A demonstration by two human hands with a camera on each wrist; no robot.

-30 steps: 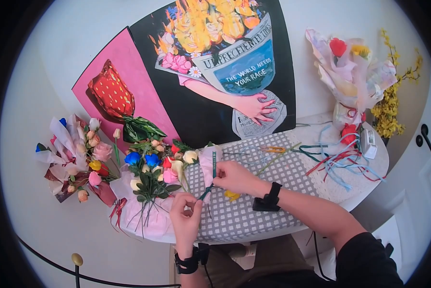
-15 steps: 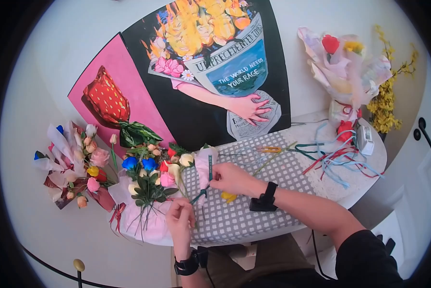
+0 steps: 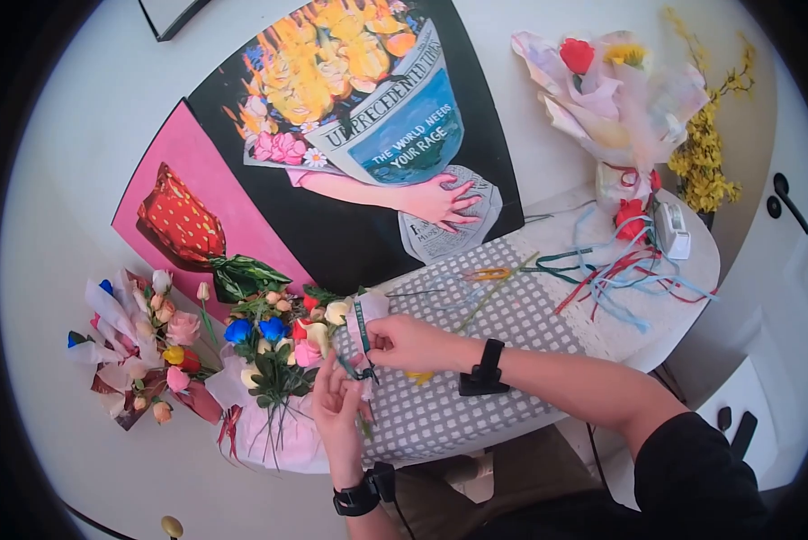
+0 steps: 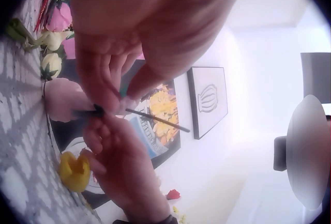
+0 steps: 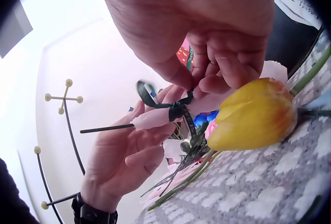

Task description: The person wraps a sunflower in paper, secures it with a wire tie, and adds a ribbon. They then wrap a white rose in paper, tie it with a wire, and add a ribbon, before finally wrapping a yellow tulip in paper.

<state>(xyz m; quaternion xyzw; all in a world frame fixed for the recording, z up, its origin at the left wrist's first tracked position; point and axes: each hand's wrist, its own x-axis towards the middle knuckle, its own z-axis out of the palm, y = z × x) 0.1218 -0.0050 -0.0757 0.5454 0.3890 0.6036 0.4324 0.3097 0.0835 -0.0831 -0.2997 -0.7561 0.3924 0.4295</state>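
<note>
A dark green ribbon [image 5: 178, 111] is tied around a small bundle of pink wrapping paper [image 5: 154, 118], and a thin dark stem [image 5: 106, 129] sticks out of its end. The right hand [image 3: 413, 344] pinches the ribbon by the knot between thumb and fingers; a printed strip [image 3: 361, 322] runs up beyond its fingertips. Close on the left is the left hand [image 3: 336, 409], its fingers extended behind the wrapped stem and the thumb apart, by a ribbon loop [image 5: 146, 94]. A yellow tulip [image 5: 253, 115] lies on the cloth below the right hand.
Loose flowers [image 3: 269, 337] lie on pink paper at the left, beside a finished-looking bouquet [image 3: 143, 342]. Cut ribbons [image 3: 615, 274], orange-handled scissors [image 3: 487, 274] and a wrapped bouquet [image 3: 606, 108] are at the right. Painted panels [image 3: 359, 180] lean behind the checked cloth [image 3: 476, 378].
The left hand let go of the ribbon end and dropped away, then came up to the ribbon with its fingers extended. The right hand keeps its pinch. The head view has shifted.
</note>
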